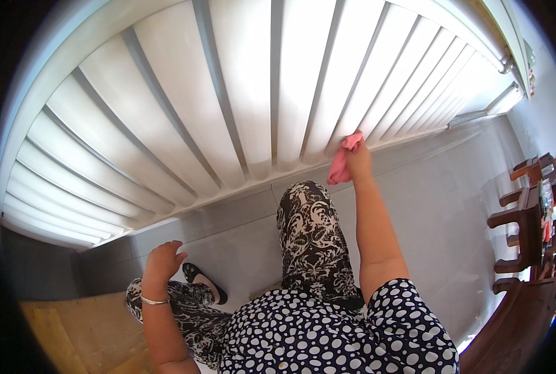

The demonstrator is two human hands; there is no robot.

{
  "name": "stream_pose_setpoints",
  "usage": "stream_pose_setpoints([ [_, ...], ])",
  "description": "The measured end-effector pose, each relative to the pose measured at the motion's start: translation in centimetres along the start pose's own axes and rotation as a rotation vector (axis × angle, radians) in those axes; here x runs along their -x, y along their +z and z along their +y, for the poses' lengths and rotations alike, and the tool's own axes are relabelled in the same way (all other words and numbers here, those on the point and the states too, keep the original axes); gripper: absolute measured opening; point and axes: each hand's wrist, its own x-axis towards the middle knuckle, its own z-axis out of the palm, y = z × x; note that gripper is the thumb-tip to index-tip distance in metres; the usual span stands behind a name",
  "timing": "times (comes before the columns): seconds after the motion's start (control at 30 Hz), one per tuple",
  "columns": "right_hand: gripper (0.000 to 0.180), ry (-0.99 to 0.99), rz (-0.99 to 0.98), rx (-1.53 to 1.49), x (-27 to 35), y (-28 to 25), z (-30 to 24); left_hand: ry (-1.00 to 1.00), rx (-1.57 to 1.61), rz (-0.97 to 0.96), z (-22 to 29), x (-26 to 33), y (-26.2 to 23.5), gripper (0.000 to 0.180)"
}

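Note:
A pink cloth (340, 167) is bunched in my right hand (359, 161), whose fingers are closed round it. That hand presses the cloth against the lower ends of the slats on a white radiator (290, 81), right of the middle. Part of the cloth hangs below my fingers. My left hand (164, 260) is held over my bent left leg with nothing in it. Its thumb stands apart from the fingers, which are loosely bent. A silver bangle (155, 302) circles that wrist.
Grey floor tiles (443, 199) run along the radiator's foot. Dark carved wooden furniture (527, 230) stands at the right. A light wooden surface (81, 333) lies at the lower left. A pipe with a valve (506, 65) shows at the radiator's far right end.

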Motion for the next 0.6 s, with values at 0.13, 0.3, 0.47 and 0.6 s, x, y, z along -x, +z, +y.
stream_pose_setpoints([
  [0.13, 0.053, 0.066, -0.103, 0.146, 0.8, 1.9, 3.0, -0.011, -0.001, -0.012, -0.1, 0.1, -0.1, 0.032],
  [0.3, 0.063, 0.106, -0.236, -0.122, 0.2, 1.0, 3.7, -0.044, -0.027, -0.061, -0.2, -0.2, -0.4, 0.032],
  [0.47, 0.050, 0.038, -0.084, 0.027, 0.4, -0.9, -2.6, -0.032, -0.009, -0.026, -1.2, 0.3, 0.4, 0.033],
  [0.6, 0.041, -0.228, 0.216, -0.045, -1.0, -4.8, -8.5, 0.013, 0.002, 0.004, -1.2, 0.2, 0.5, 0.033],
])
